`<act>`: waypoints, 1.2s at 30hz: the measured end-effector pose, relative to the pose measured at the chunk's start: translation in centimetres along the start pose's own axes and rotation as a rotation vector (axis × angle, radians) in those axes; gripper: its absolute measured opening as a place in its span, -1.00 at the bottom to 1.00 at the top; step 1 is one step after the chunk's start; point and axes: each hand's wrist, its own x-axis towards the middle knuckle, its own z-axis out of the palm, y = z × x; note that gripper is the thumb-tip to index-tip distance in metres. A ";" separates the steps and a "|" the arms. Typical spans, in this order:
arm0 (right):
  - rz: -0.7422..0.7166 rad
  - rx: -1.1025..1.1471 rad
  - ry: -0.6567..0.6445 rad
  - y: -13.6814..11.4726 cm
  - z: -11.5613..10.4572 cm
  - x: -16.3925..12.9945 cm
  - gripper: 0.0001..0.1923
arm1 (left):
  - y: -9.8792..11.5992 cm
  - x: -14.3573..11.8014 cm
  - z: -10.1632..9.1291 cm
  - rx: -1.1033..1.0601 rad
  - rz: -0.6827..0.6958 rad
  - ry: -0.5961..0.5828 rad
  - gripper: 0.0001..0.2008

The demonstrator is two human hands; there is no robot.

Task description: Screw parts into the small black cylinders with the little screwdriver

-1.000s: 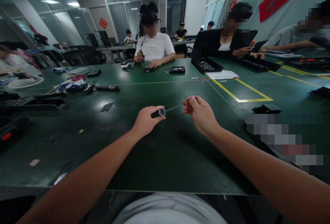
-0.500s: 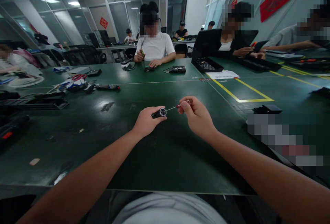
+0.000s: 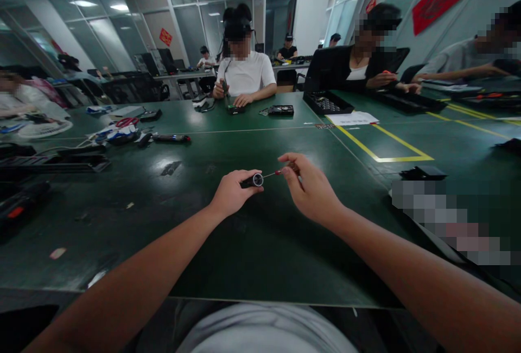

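Observation:
My left hand [image 3: 231,194] grips a small black cylinder [image 3: 252,181] with a shiny round end that faces right. My right hand [image 3: 309,187] pinches a thin screwdriver [image 3: 275,172] with a red handle. Its metal tip points left and meets the cylinder's shiny end. Both hands hover just above the dark green table [image 3: 260,233], a little beyond its middle in front of me.
Black trays [image 3: 326,102] and a white paper [image 3: 350,118] lie at the back right, by yellow floor-style tape lines [image 3: 382,158]. Tools and cables [image 3: 122,133] clutter the left. A small black box [image 3: 421,172] sits right. Several people work at the far side.
My right hand has moved left toward the cylinder, so less of the screwdriver shaft shows between the hands. My left hand stays almost still.

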 end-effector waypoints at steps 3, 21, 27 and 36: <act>0.016 -0.017 -0.036 0.1 -0.2 0.1 -0.73 | -0.1 0.0 -0.2 0.006 0.000 0.009 -0.58; 0.096 0.043 -0.120 -0.3 -0.4 0.2 -0.83 | -0.2 0.1 -0.4 -0.017 0.019 0.012 -0.59; 0.145 0.261 -0.083 0.3 0.4 0.1 -0.88 | 0.1 0.2 -0.6 -0.008 -0.007 -0.003 -0.61; 0.248 0.496 0.054 2.3 1.7 0.6 -0.73 | 0.3 0.1 -0.5 0.060 0.070 -0.026 -0.60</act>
